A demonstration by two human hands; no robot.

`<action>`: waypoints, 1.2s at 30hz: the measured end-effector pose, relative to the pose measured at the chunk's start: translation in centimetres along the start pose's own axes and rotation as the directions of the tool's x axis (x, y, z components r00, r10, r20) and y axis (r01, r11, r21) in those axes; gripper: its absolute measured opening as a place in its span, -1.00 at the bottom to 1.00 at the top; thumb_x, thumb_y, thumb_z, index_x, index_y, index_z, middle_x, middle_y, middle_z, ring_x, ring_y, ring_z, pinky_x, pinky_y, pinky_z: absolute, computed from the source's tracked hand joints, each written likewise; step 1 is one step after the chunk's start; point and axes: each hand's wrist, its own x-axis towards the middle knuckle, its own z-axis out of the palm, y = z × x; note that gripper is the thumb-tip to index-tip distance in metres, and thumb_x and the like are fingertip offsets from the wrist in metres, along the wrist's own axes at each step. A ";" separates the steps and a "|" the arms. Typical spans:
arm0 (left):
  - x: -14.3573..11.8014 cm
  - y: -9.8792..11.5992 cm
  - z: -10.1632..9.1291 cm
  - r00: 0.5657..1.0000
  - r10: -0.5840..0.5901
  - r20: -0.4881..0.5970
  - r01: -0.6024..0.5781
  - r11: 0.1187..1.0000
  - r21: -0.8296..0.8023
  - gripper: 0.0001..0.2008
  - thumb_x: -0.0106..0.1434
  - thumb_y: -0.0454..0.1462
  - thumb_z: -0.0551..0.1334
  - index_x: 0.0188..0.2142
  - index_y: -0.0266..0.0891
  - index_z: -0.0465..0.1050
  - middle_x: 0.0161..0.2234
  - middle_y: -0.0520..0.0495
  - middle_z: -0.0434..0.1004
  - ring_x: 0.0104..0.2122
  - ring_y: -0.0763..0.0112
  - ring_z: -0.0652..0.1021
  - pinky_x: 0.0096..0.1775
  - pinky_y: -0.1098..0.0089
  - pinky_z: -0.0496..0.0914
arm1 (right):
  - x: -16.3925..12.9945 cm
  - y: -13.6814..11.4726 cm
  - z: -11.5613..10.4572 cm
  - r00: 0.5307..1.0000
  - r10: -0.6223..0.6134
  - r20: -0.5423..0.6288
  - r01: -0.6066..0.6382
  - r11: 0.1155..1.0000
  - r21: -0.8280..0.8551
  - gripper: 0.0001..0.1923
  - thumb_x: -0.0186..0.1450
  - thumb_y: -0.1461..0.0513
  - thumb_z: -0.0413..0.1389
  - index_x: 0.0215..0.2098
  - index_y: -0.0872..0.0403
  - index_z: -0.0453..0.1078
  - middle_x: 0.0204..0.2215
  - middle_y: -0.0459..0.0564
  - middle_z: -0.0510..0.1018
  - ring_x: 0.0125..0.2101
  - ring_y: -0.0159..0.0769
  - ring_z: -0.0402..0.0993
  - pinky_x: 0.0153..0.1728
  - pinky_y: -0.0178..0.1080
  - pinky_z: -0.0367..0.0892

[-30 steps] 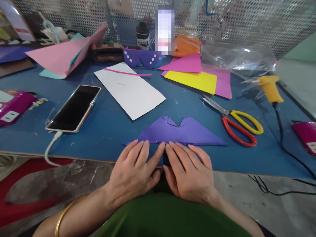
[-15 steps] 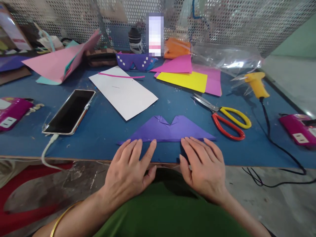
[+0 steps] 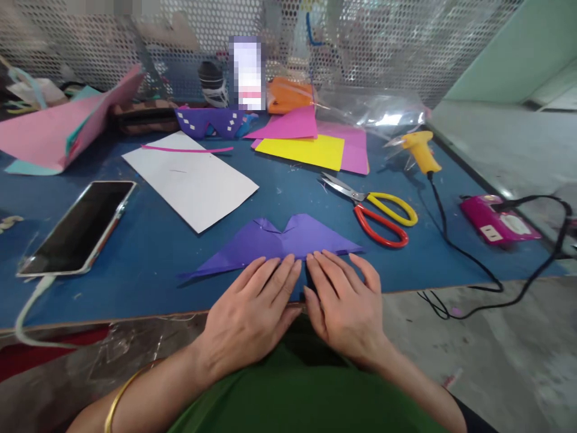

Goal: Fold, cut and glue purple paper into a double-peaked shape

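Note:
A folded purple paper (image 3: 283, 242) lies on the blue table near its front edge, with a notch in the middle of its far side. My left hand (image 3: 255, 300) rests with its fingertips on the near folded edge, left of centre. Close beside it, my right hand (image 3: 345, 297) presses its fingertips on the same edge, right of centre. Both hands lie flat with fingers extended, gripping nothing. Scissors (image 3: 367, 207) with one red and one yellow handle lie right of the paper. Behind it is a white sheet (image 3: 192, 180) with a thin pink strip (image 3: 187, 149) across it.
On the left a phone (image 3: 79, 228) is plugged into a white cable. A yellow glue gun (image 3: 421, 150) and a magenta power socket (image 3: 498, 219) stand right, with black cords. Yellow paper (image 3: 302, 151), pink sheets and a decorated purple mask (image 3: 210, 122) are at the back.
My hands have come closer together along the paper's near edge. The whole view has turned to the right, so the table things appear further left.

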 end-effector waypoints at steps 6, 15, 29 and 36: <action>0.4 -0.3 0.0 1.000 -0.001 0.015 0.000 1.000 0.026 -0.56 0.48 -0.19 0.05 0.17 -0.46 0.43 0.12 -0.20 0.56 0.04 0.14 0.52 0.10 0.16 0.36 | -0.4 1.8 -0.7 0.999 0.035 -0.014 -0.036 0.999 -0.029 -0.62 0.43 0.22 0.01 0.05 0.32 0.48 -0.03 0.22 0.64 0.00 -0.07 0.57 0.18 -0.03 0.22; 0.4 -0.6 0.3 0.998 0.037 0.045 -0.039 0.997 0.060 -0.49 0.47 -0.12 0.07 0.22 -0.49 0.37 0.12 -0.22 0.56 -0.01 0.07 0.53 0.05 0.09 0.36 | -1.8 5.2 -2.1 0.996 0.081 -0.041 -0.085 0.988 -0.131 -0.65 0.37 0.29 0.08 0.02 0.37 0.49 -0.06 0.28 0.63 -0.01 0.00 0.58 0.14 0.02 0.32; 0.3 0.1 0.1 0.998 -0.047 0.052 0.045 0.998 0.041 -0.45 0.46 -0.07 0.06 0.23 -0.43 0.37 0.14 -0.23 0.53 0.00 0.05 0.48 0.10 0.06 0.34 | -1.6 5.4 -2.9 0.993 0.115 0.020 -0.108 0.971 -0.214 -0.68 0.43 0.25 0.04 0.04 0.22 0.51 -0.08 0.14 0.66 -0.07 -0.03 0.59 0.11 0.07 0.25; 1.0 0.9 0.2 0.995 -0.086 0.040 0.085 0.996 0.030 -0.45 0.37 -0.06 0.17 0.22 -0.36 0.39 0.03 -0.29 0.57 -0.07 0.07 0.52 0.11 0.03 0.37 | -0.7 2.8 -2.2 0.996 0.041 -0.076 -0.049 0.994 -0.098 -0.58 0.42 0.25 0.03 0.16 0.33 0.37 0.10 0.28 0.55 0.15 0.00 0.44 0.19 0.05 0.25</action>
